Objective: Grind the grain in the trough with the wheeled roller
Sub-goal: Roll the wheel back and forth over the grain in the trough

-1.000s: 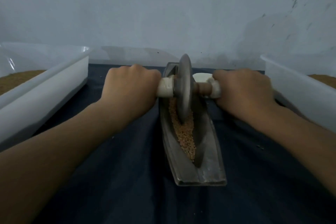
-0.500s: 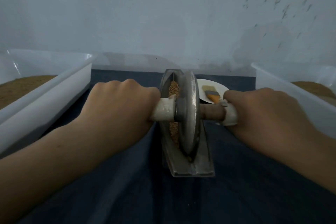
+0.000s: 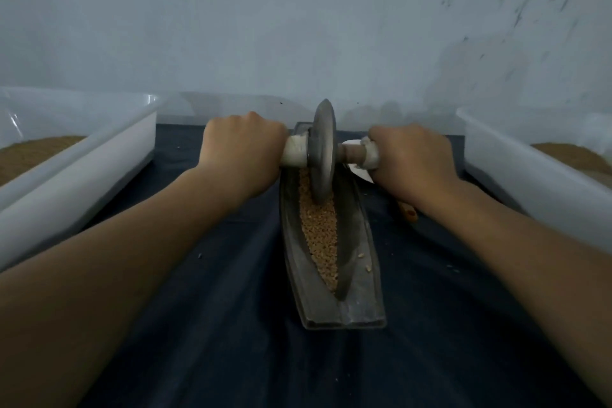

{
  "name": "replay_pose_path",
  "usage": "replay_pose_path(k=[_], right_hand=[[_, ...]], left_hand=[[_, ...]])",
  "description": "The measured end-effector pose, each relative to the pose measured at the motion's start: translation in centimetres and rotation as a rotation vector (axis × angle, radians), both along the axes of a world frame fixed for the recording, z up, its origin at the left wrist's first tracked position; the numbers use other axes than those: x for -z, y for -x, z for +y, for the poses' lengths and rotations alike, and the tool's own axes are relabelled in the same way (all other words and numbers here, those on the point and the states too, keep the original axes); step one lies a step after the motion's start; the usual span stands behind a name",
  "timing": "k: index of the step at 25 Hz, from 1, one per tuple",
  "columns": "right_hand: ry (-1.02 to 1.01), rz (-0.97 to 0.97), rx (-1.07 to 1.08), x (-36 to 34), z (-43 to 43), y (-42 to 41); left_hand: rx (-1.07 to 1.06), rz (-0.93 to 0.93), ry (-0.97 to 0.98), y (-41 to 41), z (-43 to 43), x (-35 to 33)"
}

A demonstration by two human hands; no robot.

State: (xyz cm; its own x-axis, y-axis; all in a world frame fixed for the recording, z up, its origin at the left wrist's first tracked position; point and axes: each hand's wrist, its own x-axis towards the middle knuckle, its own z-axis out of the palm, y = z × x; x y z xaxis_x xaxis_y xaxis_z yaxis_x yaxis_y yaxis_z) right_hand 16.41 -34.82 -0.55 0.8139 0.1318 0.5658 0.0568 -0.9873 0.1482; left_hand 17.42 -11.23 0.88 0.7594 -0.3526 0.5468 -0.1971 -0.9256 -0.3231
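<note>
A long dark metal trough (image 3: 361,295) lies lengthwise on the dark cloth, boat-shaped, with tan grain (image 3: 319,232) in its groove. The wheeled roller (image 3: 323,149), a grey metal disc on a cross axle with white-wrapped handles, stands upright in the groove near the trough's far end. My left hand (image 3: 243,151) is closed around the left handle and my right hand (image 3: 414,162) around the right handle. A few grains lie on the trough's right rim.
A white plastic bin (image 3: 82,172) holding brown grain stands at the left, another white bin (image 3: 530,172) at the right. A white plate (image 3: 359,172) shows partly behind my right hand, a brush handle tip (image 3: 409,212) under my wrist. A pale wall rises close behind.
The roller went from the far part of the trough to its near end half a second ago, and has now rolled back to the far end, baring the grain behind it.
</note>
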Motion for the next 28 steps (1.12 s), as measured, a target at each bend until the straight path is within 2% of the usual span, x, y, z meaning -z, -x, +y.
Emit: replay_pose_path(k=[6,8,11,13,16,19,24,28], right_hand=[[0.051,0.031,-0.131,-0.9,-1.1,10.4],[0.045,0.05,-0.166,-1.6,-1.3,11.8],[0.115,0.016,-0.092,-1.5,-0.7,10.2],[0.154,-0.028,-0.003,-0.7,-0.2,6.9],[0.073,0.007,0.038,-0.5,0.4,1.4],[0.036,0.048,0.015,-0.9,0.2,-0.6],[0.079,0.04,-0.077,-0.5,-0.6,7.7],[0.037,0.054,-0.173,-2.1,-1.0,13.0]], left_hand=[[0.157,-0.096,-0.086,9.2,3.1,-0.3],[0.191,-0.077,-0.051,10.5,3.8,-0.9],[0.17,-0.046,-0.03,8.9,3.3,-0.3],[0.08,-0.07,-0.048,5.8,2.6,1.4],[0.032,-0.106,0.042,0.3,1.1,1.9],[0.048,-0.113,0.032,-1.7,0.4,1.2],[0.154,-0.105,-0.013,5.7,2.7,1.2],[0.237,-0.135,-0.056,10.8,4.4,-0.3]])
